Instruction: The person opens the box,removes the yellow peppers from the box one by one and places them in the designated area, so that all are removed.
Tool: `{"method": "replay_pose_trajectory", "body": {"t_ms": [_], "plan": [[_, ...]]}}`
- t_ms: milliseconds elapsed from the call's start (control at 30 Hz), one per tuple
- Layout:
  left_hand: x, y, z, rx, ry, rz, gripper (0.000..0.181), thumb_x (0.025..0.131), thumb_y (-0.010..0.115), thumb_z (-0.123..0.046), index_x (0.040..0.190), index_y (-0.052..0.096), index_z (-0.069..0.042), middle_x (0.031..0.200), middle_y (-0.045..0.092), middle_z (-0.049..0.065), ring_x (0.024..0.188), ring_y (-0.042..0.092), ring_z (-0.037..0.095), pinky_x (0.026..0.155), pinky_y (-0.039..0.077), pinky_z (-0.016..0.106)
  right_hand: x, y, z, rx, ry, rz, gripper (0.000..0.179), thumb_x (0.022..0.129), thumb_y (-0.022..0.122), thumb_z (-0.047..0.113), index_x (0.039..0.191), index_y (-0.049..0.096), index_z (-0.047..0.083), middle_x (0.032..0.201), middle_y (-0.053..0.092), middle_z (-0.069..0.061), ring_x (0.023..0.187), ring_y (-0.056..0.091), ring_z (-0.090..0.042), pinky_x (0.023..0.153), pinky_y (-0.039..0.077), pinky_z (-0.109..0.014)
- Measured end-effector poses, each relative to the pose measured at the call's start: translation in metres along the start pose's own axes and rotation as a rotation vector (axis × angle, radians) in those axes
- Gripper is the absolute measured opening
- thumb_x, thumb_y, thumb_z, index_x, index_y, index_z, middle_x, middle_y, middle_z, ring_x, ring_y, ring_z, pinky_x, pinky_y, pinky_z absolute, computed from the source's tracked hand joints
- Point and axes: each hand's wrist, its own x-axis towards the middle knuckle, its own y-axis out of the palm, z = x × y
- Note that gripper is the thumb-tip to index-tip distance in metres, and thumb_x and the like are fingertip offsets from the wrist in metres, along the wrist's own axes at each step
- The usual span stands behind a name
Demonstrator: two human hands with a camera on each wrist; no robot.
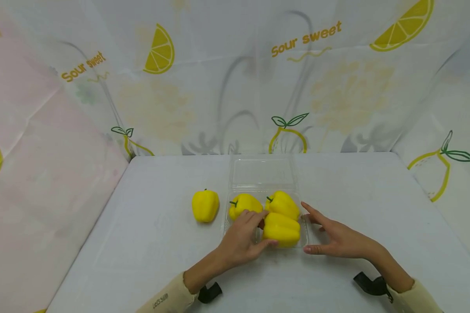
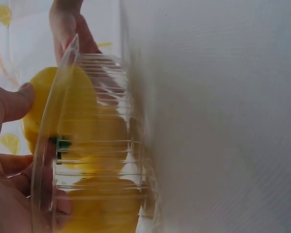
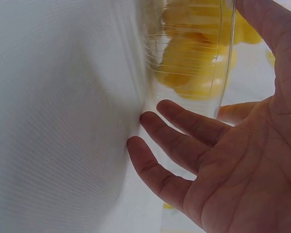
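A clear plastic clamshell box [image 1: 305, 234] lies with its lid [image 1: 263, 173] folded back toward the wall. Two yellow bell peppers sit in its back half, a left pepper [image 1: 246, 205] and a right pepper [image 1: 283, 205]. At the front right of the box is a third yellow bell pepper [image 1: 282, 230]; my left hand [image 1: 243, 239] holds it with thumb and fingers on its left side. In the left wrist view, this pepper [image 2: 43, 107] rises above the box rim. My right hand [image 1: 337, 239] is spread beside the box's right wall, with the thumb near its front corner.
Another yellow bell pepper [image 1: 205, 206] stands on the white table [image 1: 149, 234] left of the box. Behind the table's far edge hangs a lemon-print cloth [image 1: 219, 87], and similar cloth lines both sides. Black straps [image 1: 370, 284] show at both wrists.
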Motion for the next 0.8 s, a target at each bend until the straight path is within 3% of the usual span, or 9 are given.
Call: {"method": "replay_pose_trajectory", "body": {"t_ms": [333, 800], "plan": [[-0.001, -0.015, -0.001, -0.093, -0.035, 0.011, 0.067, 0.083, 0.080, -0.038, 0.136, 0.054, -0.006, 0.101, 0.057, -0.007, 0.094, 0.050, 0.010, 0.081, 0.046, 0.025, 0.000, 0.000, -0.001, -0.001, -0.009, -0.006, 0.104, 0.086, 0.074, 0.049, 0.159, 0.006, 0.021, 0.148, 0.044, -0.013, 0.131, 0.046, -0.031, 0.097, 0.045, -0.050], [-0.012, -0.031, 0.009, -0.092, 0.000, -0.075, 0.065, 0.079, 0.084, -0.033, 0.132, 0.056, -0.007, 0.097, 0.055, -0.006, 0.086, 0.053, 0.021, 0.075, 0.045, 0.027, 0.000, 0.000, -0.002, -0.008, -0.013, -0.010, 0.105, 0.085, 0.073, 0.050, 0.159, 0.006, 0.020, 0.147, 0.044, -0.014, 0.131, 0.045, -0.031, 0.097, 0.044, -0.051]]}}
